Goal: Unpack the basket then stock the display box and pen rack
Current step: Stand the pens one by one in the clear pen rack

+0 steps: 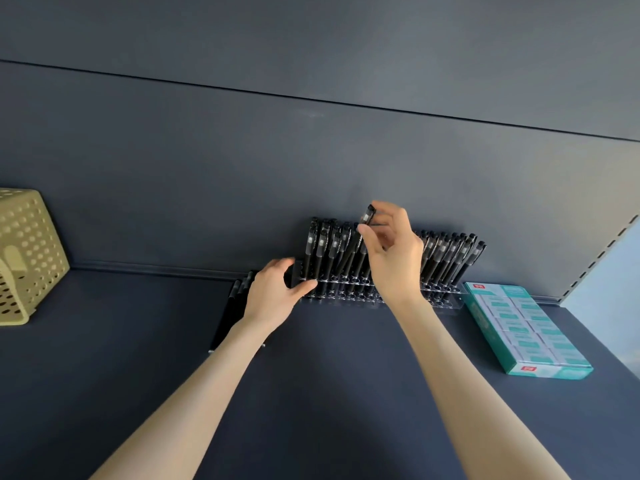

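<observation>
Pinching a black pen near its cap between thumb and fingertips, the right grip holds it over the middle of the clear pen rack. The left grip clasps the rack's left end, thumb across the front. The rack stands at the back of a dark blue shelf, against a matching wall, full of leaning pens. Loose pens lie under the left wrist. A beige basket lies tipped at far left and a green display box sits at the right.

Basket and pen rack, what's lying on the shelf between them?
Head view: mostly bare shelf, then loose black pens lying beside the pen rack, partly under the left hand.
</observation>
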